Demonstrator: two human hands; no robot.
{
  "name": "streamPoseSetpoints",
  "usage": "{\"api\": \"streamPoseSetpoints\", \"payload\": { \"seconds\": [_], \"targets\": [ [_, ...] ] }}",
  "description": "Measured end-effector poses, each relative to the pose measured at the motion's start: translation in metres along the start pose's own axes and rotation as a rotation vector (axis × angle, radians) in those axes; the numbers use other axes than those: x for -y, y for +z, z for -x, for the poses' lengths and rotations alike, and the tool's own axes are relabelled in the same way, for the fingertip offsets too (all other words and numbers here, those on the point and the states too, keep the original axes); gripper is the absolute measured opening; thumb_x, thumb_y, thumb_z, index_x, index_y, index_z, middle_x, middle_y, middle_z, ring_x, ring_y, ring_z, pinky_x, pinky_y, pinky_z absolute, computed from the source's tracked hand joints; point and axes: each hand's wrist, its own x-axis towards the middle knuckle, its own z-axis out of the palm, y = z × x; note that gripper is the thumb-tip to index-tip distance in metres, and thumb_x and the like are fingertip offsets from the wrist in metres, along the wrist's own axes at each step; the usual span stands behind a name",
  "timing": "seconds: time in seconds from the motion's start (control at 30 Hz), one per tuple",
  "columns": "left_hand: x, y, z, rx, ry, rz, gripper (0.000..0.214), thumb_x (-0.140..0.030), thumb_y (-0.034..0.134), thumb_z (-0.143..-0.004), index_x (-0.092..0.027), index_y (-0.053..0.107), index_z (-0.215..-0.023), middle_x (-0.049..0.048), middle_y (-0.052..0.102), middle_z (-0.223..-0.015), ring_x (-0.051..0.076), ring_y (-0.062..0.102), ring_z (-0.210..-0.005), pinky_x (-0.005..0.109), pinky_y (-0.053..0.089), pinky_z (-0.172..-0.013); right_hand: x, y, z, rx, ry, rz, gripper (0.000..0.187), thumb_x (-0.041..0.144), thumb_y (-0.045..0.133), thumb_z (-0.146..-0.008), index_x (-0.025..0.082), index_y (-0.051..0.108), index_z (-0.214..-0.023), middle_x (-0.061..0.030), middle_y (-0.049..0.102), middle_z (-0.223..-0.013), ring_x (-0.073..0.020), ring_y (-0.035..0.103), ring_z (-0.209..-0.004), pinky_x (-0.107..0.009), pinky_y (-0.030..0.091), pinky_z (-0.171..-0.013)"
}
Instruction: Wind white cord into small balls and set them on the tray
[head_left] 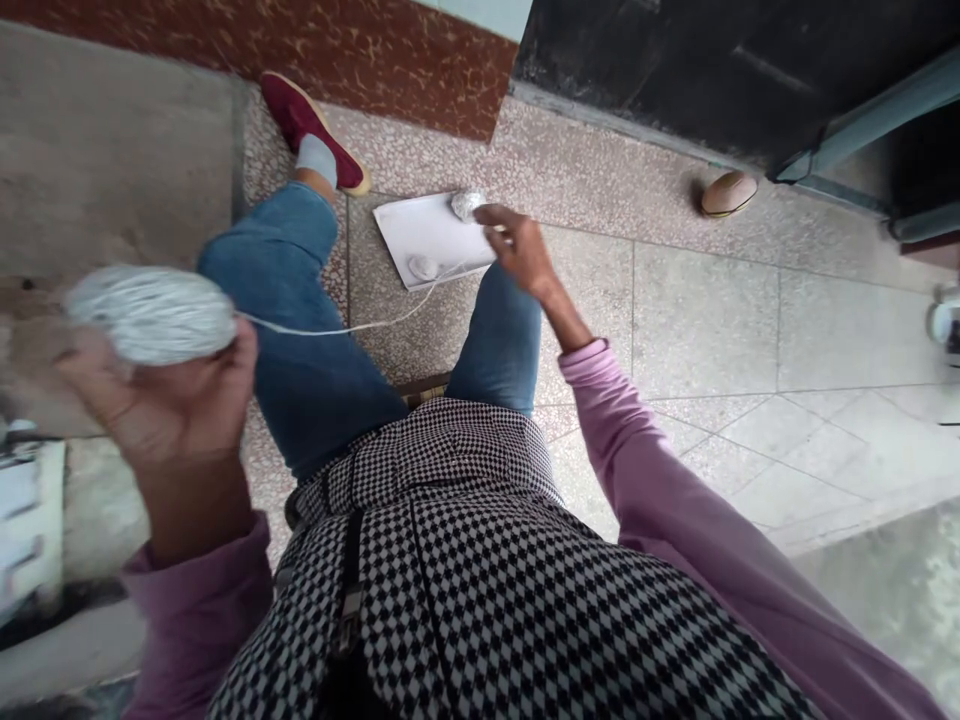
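A large oval ball of white yarn [154, 314] sits in my left hand [176, 400], whose fingers and thumb curve round it from below. From it a single strand of yarn [360, 328] runs slack across my lap to a white flat board or shallow tray [442, 236] on the floor. Two smaller white balls lie there: a rounded yarn ball [466, 205] at the far right corner and another small ball [424, 267] near the close edge. My right hand [521, 248] hovers beside the far ball, its fingers partly bent and apart; whether the fingertips touch it is unclear.
My legs in blue jeans [292, 300] straddle the board, a red shoe [307, 125] on the left foot. A tan rounded shoe or object [729, 194] rests on the tiled floor [697, 310]. A red-brown wall base [375, 60] borders the far side.
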Motion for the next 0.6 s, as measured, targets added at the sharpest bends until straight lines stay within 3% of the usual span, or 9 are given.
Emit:
{"api": "streamPoseSetpoints", "payload": {
  "seconds": [0.1, 0.17, 0.27, 0.37, 0.5, 0.6],
  "targets": [
    [0.026, 0.032, -0.004, 0.133, -0.105, 0.025, 0.087, -0.081, 0.121, -0.062, -0.029, 0.07, -0.111, -0.0026, 0.084, -0.157, 0.03, 0.056, -0.182, 0.034, 0.067, -0.126, 0.066, 0.065, 0.008, 0.173, -0.096, -0.247, 0.03, 0.046, 0.072, -0.135, 0.025, 0.091, -0.146, -0.0041, 0.093, -0.151, -0.026, 0.075, -0.158, -0.047, 0.06, -0.148],
    [0.038, 0.042, -0.009, 0.166, -0.159, 0.034, 0.083, -0.073, 0.119, -0.064, -0.028, 0.067, -0.111, 0.0033, 0.083, -0.159, 0.035, 0.054, -0.18, 0.037, 0.069, -0.12, 0.096, 0.099, 0.02, 0.256, -0.081, -0.361, 0.033, 0.061, 0.076, -0.132, 0.033, 0.092, -0.137, 0.0031, 0.095, -0.13, -0.0256, 0.073, -0.152, -0.043, 0.062, -0.142],
    [0.053, 0.045, -0.014, 0.188, -0.175, 0.024, 0.071, -0.069, 0.11, -0.076, -0.028, 0.065, -0.113, 0.0081, 0.083, -0.157, 0.037, 0.056, -0.174, 0.043, 0.069, -0.123, 0.11, 0.128, 0.051, 0.381, -0.012, -0.482, 0.047, 0.078, 0.085, -0.123, 0.032, 0.091, -0.12, 0.0013, 0.088, -0.101, -0.0298, 0.078, -0.13, -0.043, 0.067, -0.122],
    [0.07, 0.038, -0.018, 0.15, -0.194, 0.004, 0.066, -0.065, 0.108, -0.076, -0.028, 0.067, -0.112, 0.0106, 0.084, -0.149, 0.038, 0.062, -0.166, 0.045, 0.07, -0.121, 0.103, 0.136, 0.092, 0.441, 0.076, -0.543, 0.055, 0.078, 0.078, -0.127, 0.025, 0.086, -0.115, -0.0028, 0.083, -0.098, -0.028, 0.078, -0.105, -0.042, 0.067, -0.109],
    [0.102, 0.025, -0.023, 0.072, -0.223, -0.038, 0.066, -0.056, 0.115, -0.067, -0.026, 0.072, -0.108, 0.0096, 0.085, -0.138, 0.032, 0.072, -0.144, 0.036, 0.068, -0.104, 0.099, 0.131, 0.136, 0.513, 0.067, -0.502, 0.051, 0.066, 0.067, -0.135, 0.022, 0.086, -0.12, -0.0099, 0.088, -0.117, -0.0303, 0.083, -0.116, -0.042, 0.067, -0.114],
    [0.125, 0.017, -0.027, 0.049, -0.219, -0.151, 0.07, -0.042, 0.119, -0.061, -0.025, 0.078, -0.115, 0.005, 0.085, -0.127, 0.026, 0.073, -0.12, 0.033, 0.063, -0.094, 0.105, 0.119, 0.14, 0.571, -0.04, -0.411, 0.05, 0.067, 0.064, -0.137, 0.023, 0.085, -0.126, -0.0094, 0.086, -0.116, -0.0307, 0.083, -0.113, -0.043, 0.068, -0.112]
  ]
}}
